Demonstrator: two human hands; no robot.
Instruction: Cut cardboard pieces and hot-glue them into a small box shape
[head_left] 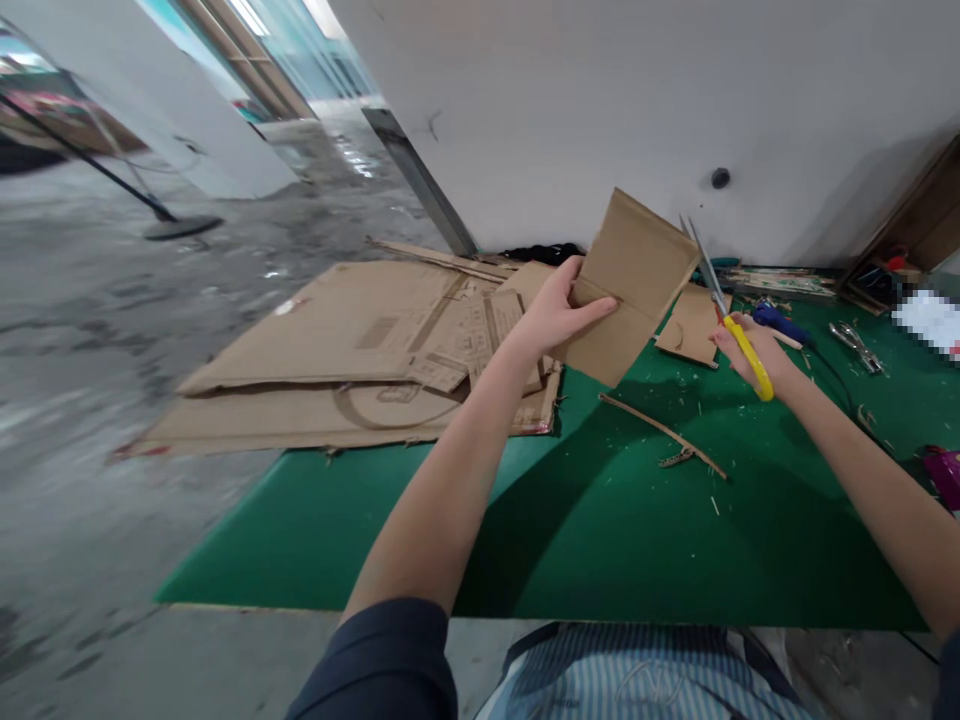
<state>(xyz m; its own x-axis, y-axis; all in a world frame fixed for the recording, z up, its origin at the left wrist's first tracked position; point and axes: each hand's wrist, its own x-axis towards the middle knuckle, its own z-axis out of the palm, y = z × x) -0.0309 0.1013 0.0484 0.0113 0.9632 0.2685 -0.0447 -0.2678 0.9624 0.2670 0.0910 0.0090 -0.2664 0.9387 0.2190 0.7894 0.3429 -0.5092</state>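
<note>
My left hand grips a flat rectangular piece of cardboard by its left edge, thumb on the near face. The piece is held up at a tilt above the table and has a crease across its middle. In my right hand is a pair of scissors with yellow handles, its blades pointing up and slightly parted. Those blades are close to the right corner of the cardboard; whether they touch it I cannot tell. Below lies a thin curved cardboard strip.
Large flattened cardboard sheets overhang the left side of the green table. Behind my right hand lie another cardboard piece, a blue tool with a dark cord and a metallic item. A white wall rises behind.
</note>
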